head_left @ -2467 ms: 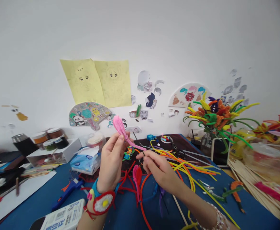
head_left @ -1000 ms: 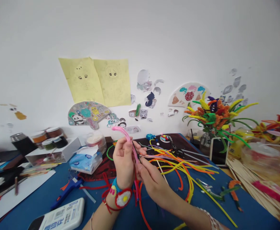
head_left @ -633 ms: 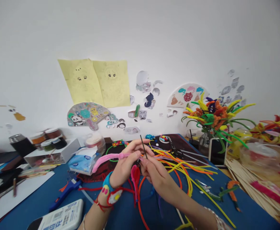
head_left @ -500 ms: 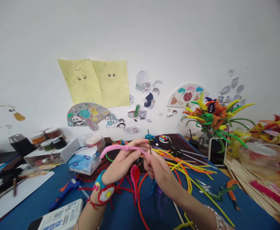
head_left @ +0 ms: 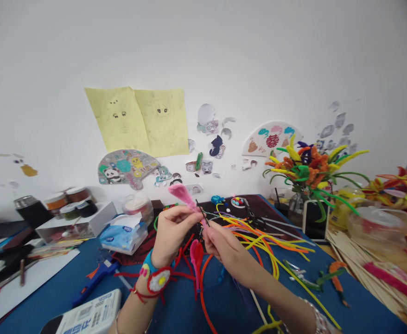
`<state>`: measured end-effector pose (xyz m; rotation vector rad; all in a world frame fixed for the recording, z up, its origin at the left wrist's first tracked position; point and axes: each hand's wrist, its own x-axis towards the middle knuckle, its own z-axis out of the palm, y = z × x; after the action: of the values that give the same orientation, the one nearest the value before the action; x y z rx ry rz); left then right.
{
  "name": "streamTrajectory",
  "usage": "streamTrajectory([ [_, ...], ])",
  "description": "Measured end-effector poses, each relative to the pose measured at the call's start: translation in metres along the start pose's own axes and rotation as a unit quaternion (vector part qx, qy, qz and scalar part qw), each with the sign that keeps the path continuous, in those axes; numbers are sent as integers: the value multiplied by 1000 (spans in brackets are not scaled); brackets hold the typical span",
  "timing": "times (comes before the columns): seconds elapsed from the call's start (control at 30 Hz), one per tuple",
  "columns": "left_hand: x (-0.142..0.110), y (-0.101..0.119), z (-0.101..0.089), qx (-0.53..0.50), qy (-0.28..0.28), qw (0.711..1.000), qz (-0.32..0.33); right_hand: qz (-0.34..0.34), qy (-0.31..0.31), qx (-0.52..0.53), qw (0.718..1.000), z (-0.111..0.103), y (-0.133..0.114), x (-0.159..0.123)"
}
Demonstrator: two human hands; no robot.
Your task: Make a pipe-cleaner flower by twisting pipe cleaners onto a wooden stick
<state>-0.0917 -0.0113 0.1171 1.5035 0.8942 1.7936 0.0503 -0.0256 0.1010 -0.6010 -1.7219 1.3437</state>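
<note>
My left hand (head_left: 174, 230) is raised above the table, gripping a pink pipe-cleaner loop (head_left: 181, 195) whose rounded tip points up and away from me. My right hand (head_left: 221, 247) meets it at the fingertips, pinching a thin black stem (head_left: 202, 212) against the loop's base. Below my hands, a pink-red petal loop (head_left: 196, 255) stands on a red stem. Red and orange pipe cleaners (head_left: 203, 292) curve beneath my wrists. A knitted egg-shaped ornament (head_left: 159, 280) hangs from my left wrist.
A pile of yellow and orange pipe cleaners (head_left: 262, 241) and black scissors (head_left: 254, 219) lie to the right. A glue gun (head_left: 95, 277) and tissue packet (head_left: 122, 236) lie to the left. A vase of pipe-cleaner flowers (head_left: 308, 171) stands behind a phone (head_left: 313, 220).
The pink loop has turned from lying sideways to pointing up. Less of the black stem shows above my fingers, and my hands have come slightly apart.
</note>
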Motion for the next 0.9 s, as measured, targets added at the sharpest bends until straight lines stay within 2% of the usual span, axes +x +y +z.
streamTrajectory([
  [0.17,-3,-4,8,-48,1,999,-6,-9,23,-70,997,3,3,-1],
  [0.3,-5,-1,14,-21,17,1000,-11,-29,45,-127,990,2,1,-1],
  [0.47,-10,6,20,10,23,999,-28,-74,93,-227,967,-1,5,5],
  [0.57,-12,7,23,-3,23,999,-49,-72,112,-305,943,-2,12,7],
  [0.7,-14,5,25,-17,21,998,-53,-63,112,-372,919,-4,16,7],
  [0.9,-16,7,25,8,19,999,-29,-71,92,-402,908,-5,16,8],
])
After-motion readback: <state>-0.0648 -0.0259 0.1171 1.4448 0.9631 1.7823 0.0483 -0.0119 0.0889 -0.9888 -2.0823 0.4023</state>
